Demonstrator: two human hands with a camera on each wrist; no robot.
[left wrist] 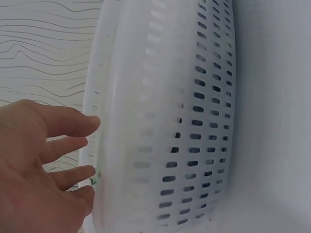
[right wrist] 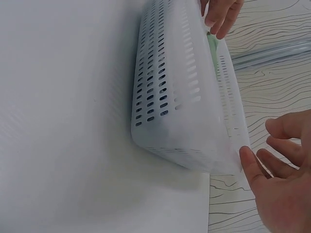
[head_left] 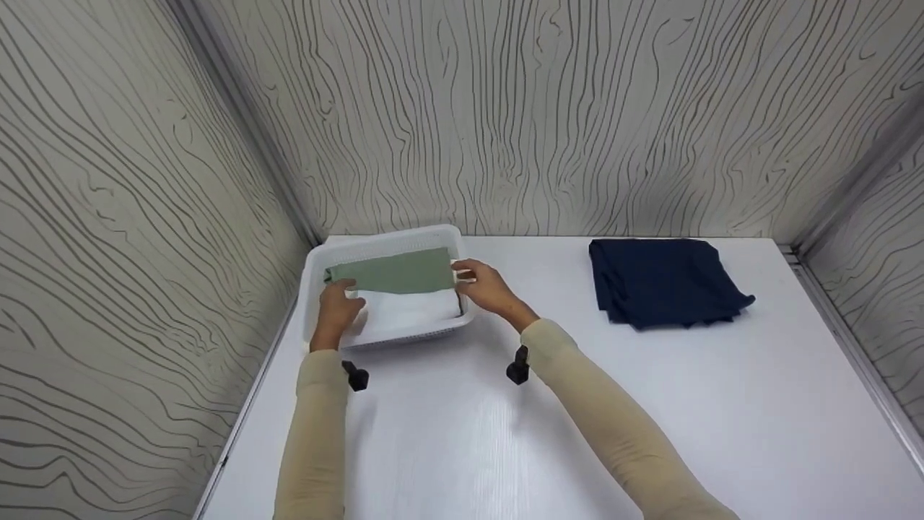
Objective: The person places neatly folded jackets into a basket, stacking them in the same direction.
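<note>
A white plastic basket [head_left: 393, 335] with slotted walls holds a folded green cloth [head_left: 397, 271] and a folded white cloth [head_left: 408, 307] in front of it. My left hand [head_left: 336, 309] is over the basket's left part, fingertips close to the green cloth's left end. Its fingers [left wrist: 73, 121] are loosely bent and pinch nothing in the left wrist view. My right hand [head_left: 491, 287] is at the basket's right end, fingers spread. In the right wrist view, one fingertip [right wrist: 247, 154] of that hand is right at the rim.
A folded navy garment [head_left: 660, 282] lies at the back right of the white table [head_left: 447, 433]. Wood-grain panels [head_left: 534, 115] enclose the back and both sides. The basket stands close to the back panel, near the table's left edge.
</note>
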